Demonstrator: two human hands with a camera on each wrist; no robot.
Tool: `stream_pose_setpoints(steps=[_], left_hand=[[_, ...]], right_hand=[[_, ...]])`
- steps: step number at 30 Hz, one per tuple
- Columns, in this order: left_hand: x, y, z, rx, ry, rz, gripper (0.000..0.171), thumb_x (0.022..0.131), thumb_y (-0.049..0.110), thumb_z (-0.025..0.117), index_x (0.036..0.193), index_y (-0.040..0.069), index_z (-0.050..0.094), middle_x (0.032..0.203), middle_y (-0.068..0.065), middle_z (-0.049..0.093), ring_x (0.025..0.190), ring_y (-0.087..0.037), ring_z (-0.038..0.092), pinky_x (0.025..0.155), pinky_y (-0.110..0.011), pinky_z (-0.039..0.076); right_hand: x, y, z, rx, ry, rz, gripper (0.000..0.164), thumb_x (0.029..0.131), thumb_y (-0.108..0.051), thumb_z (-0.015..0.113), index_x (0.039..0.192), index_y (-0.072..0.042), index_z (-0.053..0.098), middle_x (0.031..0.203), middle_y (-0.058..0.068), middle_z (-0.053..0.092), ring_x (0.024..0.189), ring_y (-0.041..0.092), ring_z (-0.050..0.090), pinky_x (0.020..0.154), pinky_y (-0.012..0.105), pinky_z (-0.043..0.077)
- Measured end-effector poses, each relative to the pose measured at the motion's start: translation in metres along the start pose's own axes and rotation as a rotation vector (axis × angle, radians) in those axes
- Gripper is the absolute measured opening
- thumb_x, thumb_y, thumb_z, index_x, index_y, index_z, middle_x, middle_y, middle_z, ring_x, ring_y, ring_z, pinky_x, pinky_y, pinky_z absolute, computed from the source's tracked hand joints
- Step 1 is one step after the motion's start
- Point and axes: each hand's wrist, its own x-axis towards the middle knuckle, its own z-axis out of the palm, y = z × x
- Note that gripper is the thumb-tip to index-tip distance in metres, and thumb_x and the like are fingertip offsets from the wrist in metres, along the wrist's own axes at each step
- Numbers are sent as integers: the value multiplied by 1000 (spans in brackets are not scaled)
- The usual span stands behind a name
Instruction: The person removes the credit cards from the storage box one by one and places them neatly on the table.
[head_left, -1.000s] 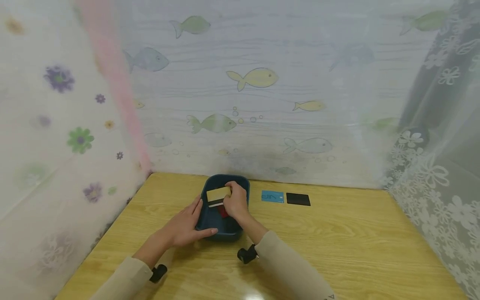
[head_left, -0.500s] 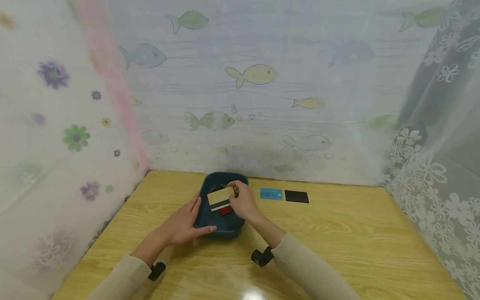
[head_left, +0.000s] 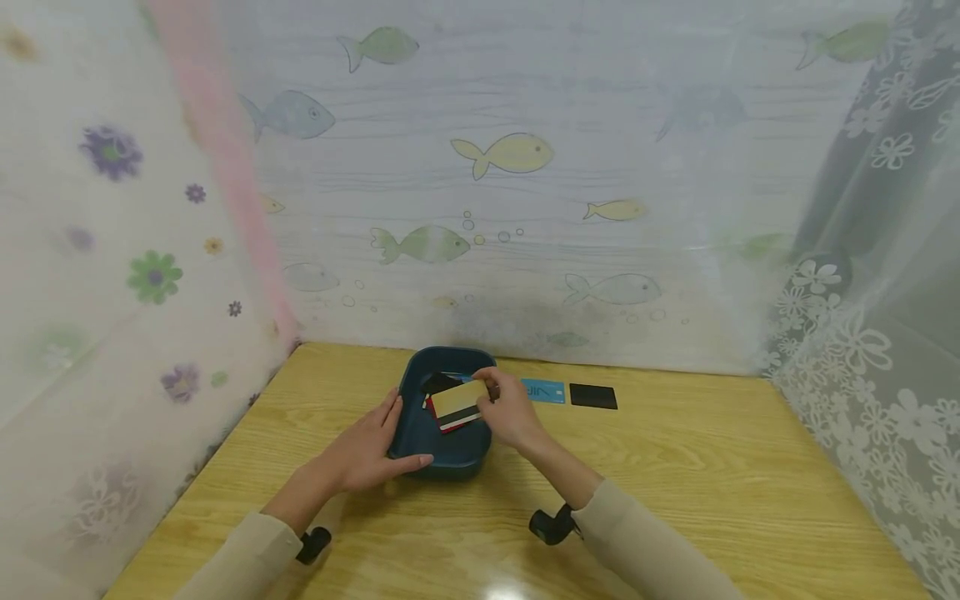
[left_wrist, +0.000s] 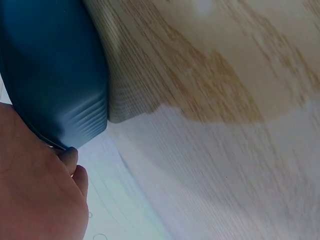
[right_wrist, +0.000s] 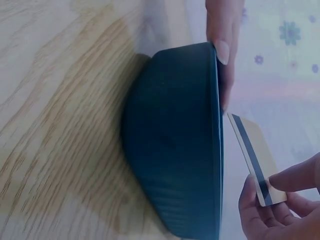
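My right hand (head_left: 515,410) pinches a gold bank card (head_left: 459,402) with a dark magnetic stripe. The stripe side faces up, over the right part of a dark blue plastic basin (head_left: 406,367). In the right wrist view the card (right_wrist: 256,152) stands tilted beyond the rim, thumb on one face and fingers behind. Under it in the basin show a red card (head_left: 453,428), partly covered, and a black card (head_left: 442,383). My left hand (head_left: 358,450) rests along the basin's left side, fingers straight, thumb laid over the near rim.
To the right of the basin a light blue card (head_left: 545,391) and a black card (head_left: 593,396) lie side by side on the wood-grain table (head_left: 675,467). A fish-print curtain (head_left: 510,208) hangs behind the table's back edge.
My right hand has moved right with the gold card, from the basin's left part toward its right rim. More of the black card in the basin shows. My left hand stays in place.
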Motion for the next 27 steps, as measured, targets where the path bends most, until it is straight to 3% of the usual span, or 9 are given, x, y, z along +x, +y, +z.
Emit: stream_pose_setpoints(steps=[10,16,23,27], left_hand=[[0,-2,1,9,1,7,123,85,87,48,162,-2,15,171,-16,8,155,-39,20,121,-56,27],[0,-2,1,17,0,5,123,84,87,49,163,-1,15,171,-16,8,155,-39,20,121,-56,27],[1,-3,2,8,1,4,122,85,87,48,163,-2,15,171,-16,8,155,-40,20,120,-58,26],[1,-3,2,13,-2,-3,123,85,87,48,163,-1,14,171,-15,7,155,-39,19,121,-57,26]], right_hand=[[-4,14,-19,48,2,56,37,97,8,54,131,1,63,115,19,57,87,27,60,75,47,61],[-6,21,-31,99,-6,84,38,97,10,53,134,3,62,118,22,55,91,34,63,75,45,61],[-10,23,-47,97,3,113,38,98,8,55,135,2,61,123,22,53,93,31,63,73,35,61],[-13,29,-56,83,14,108,38,98,8,56,135,2,61,124,24,53,93,34,63,75,41,61]])
